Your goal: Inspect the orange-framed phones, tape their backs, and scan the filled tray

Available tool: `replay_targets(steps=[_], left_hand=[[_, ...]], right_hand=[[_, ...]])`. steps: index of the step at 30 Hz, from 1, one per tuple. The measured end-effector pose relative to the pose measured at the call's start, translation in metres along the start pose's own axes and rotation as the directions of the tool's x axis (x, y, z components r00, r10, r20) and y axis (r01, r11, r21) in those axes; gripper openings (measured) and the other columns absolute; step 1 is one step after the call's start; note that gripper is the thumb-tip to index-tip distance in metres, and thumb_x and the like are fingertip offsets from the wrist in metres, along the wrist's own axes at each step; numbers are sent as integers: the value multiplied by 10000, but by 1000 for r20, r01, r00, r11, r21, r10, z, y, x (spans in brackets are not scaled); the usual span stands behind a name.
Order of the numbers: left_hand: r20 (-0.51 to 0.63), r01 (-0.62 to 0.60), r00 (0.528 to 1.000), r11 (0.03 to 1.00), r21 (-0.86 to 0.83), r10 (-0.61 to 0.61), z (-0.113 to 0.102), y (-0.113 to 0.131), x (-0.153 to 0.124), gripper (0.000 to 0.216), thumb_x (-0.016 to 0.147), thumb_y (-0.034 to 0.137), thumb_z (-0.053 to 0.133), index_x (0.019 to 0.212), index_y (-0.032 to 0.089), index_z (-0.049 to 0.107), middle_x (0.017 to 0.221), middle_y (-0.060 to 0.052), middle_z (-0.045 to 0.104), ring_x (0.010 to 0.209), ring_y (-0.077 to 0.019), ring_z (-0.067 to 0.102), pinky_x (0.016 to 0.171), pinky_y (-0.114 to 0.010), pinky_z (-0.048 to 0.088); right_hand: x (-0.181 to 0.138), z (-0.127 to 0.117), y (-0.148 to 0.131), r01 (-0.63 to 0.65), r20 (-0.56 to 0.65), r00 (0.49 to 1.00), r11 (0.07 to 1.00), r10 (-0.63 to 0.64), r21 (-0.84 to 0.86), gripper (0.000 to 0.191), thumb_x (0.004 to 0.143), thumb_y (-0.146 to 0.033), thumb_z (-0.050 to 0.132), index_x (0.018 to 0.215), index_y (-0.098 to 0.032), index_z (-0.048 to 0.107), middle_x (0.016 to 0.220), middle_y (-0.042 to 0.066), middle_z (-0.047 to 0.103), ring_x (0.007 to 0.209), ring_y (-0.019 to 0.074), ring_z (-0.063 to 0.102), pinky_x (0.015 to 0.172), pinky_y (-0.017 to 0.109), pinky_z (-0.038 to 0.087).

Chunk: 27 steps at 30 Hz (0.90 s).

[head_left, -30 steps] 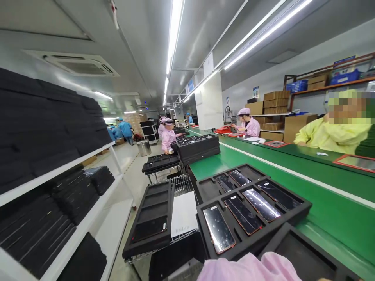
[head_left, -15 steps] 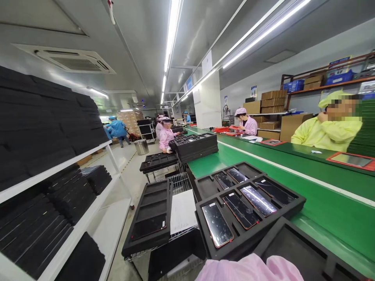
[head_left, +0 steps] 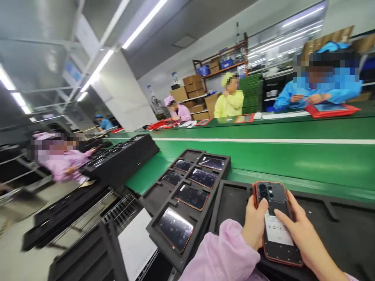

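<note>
Right of the phone tray (head_left: pixel 203 220), the left hand (head_left: pixel 254 222) and right hand (head_left: pixel 301 226) have come into view, pinching a back-up phone (head_left: pixel 277 231), so handling seems under way.

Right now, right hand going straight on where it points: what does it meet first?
The red-edged black rectangular phone it holds; beyond that, probably the bare left hand, though depth is unclear.

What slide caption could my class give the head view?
Left fingers and right fingers hold a phone, camera side up, near a loaded black tray.
</note>
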State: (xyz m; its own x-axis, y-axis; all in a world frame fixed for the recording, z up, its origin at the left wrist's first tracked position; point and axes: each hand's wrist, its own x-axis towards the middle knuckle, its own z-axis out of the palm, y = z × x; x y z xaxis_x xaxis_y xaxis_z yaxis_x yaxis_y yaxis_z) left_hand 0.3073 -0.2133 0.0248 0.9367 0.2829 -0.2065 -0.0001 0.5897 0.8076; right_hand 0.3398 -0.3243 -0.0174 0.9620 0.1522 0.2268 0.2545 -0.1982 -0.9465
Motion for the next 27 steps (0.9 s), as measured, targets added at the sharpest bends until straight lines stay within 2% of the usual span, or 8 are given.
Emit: replay_targets(steps=[2,3,7,11,14,17,23,27], left_hand=[[53,-126,991,987,101,121,-2,8,-5,757,518,638,767,1056,144,570,1022,-103,666,957,-241,625,910,-359,453],[104,-200,977,970,141,186,-4,11,-6,768,542,653,748,1089,146,561,1073,-114,657,1006,-248,613,935,-362,446],[296,-374,905,903,213,305,-12,9,-6,1028,476,759,699,1264,153,436,1135,-145,609,1061,-294,596,957,-414,457],[323,-494,855,827,268,406,-28,-12,-8,1245,371,825,665,1362,164,303,1184,-156,523,1118,-316,550,1010,-448,416],[380,-567,811,759,321,446,-40,-24,-11,1150,400,812,671,1299,164,361,1090,-134,538,1046,-298,567,970,-462,443],[421,-604,782,728,324,460,-47,-29,-12,1031,453,801,663,1232,175,410,1037,-111,520,966,-262,572,895,-432,485],[497,-713,685,632,304,534,-49,-28,-12,932,476,781,671,1194,226,457,989,-68,525,888,-231,574,817,-387,497],[481,-689,717,617,380,505,-49,-25,-14,874,500,822,612,1116,214,486,934,-77,550,866,-246,573,810,-412,490]], right_hand=[[0,3,-12,-115,26,993,992,114,48,900,722,-634,603,1430,-173,291,1390,168,442,1212,325,499,969,462,463],[0,4,-18,-117,51,992,990,113,79,925,700,-639,618,1423,-167,287,1391,174,442,1228,323,483,1002,467,430],[-8,-2,-28,31,110,993,989,-48,148,788,738,-554,636,1385,-229,324,1333,143,505,1221,290,497,1007,455,426],[-27,-5,-18,65,175,980,983,-95,170,786,736,-461,698,1386,-295,288,1259,105,539,1140,264,569,890,398,531],[-32,-4,-15,226,125,963,969,-238,101,581,771,-415,688,1267,-298,410,1176,94,561,1035,251,625,816,355,565],[-31,-5,-19,396,104,910,916,-401,68,355,860,-389,599,1173,-311,451,1106,75,555,986,214,634,783,303,566],[-30,-9,-24,414,145,895,907,-421,77,253,935,-366,476,1183,-332,434,1084,61,521,1032,171,596,834,265,539],[-31,-10,-22,413,165,892,907,-422,86,275,934,-358,481,1201,-337,420,1083,62,512,1058,166,575,860,256,523]])
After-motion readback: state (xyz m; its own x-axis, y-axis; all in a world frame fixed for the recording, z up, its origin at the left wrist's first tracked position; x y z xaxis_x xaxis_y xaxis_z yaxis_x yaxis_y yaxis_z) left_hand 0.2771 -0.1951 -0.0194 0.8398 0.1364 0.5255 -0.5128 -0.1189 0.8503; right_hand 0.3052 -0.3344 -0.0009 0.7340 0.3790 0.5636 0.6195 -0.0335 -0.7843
